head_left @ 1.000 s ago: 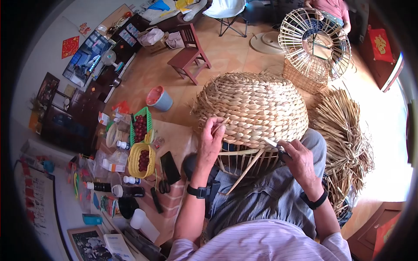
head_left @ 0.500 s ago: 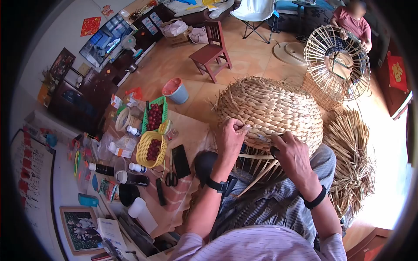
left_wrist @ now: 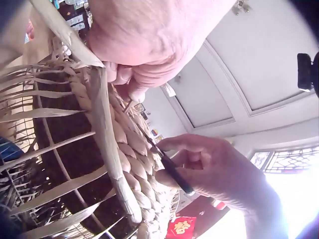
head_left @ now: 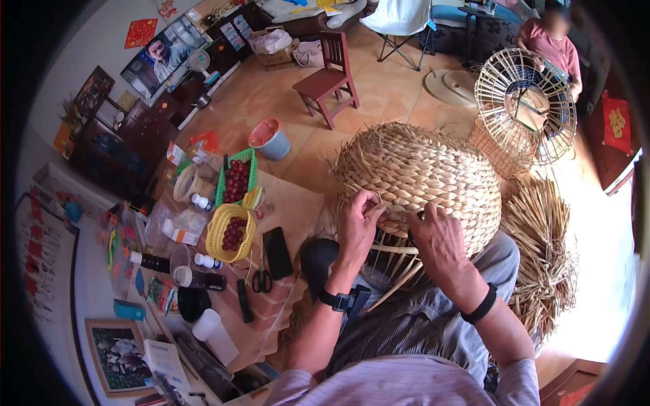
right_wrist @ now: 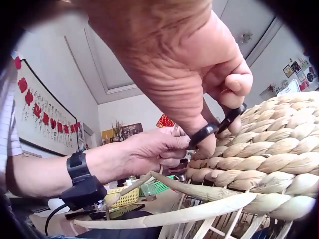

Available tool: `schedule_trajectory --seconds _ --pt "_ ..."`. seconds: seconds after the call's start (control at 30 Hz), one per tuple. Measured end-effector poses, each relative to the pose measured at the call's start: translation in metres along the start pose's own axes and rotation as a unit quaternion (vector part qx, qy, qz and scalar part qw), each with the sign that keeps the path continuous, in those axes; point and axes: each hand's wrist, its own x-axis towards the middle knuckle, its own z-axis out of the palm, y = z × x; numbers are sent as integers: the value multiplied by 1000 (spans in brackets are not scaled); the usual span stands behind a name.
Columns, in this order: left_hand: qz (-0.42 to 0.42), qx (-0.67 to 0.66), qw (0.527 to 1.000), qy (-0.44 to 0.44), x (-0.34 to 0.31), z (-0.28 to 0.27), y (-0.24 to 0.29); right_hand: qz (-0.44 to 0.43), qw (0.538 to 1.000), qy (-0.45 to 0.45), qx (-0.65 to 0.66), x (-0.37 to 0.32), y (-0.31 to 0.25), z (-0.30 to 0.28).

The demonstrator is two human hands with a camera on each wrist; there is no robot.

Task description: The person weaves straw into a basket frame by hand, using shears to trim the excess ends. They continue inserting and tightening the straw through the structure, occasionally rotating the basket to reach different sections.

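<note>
We are barely making out the tip of the tool [right_wrist: 217,127] behind the right hand [head_left: 440,237], which is gripping it against the basket [head_left: 420,169] on the lap; the left hand [head_left: 357,220] is pinching a strand [left_wrist: 107,149]. A yellow tray [head_left: 211,245] and a green tray [head_left: 256,169] are holding red fruit [head_left: 237,180]

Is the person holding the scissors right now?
No, the scissors lie untouched on the table, next to the black phone.
</note>
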Motion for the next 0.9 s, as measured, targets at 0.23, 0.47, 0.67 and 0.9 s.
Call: schedule_trajectory --seconds 0.23,0.47,0.67,0.9 --pt "-24 -134 990 33 -3 -12 -8 -4 998 12 69 -4 11 -7" --pt "-123 -212 967 62 13 -48 -8 17 998 35 51 -1 17 0" --pt "-131 124 983 35 17 -36 -17 2 999 32 37 11 4 0" --pt "-83 165 982 34 14 -31 5 -16 1000 25 6 23 -7 2"
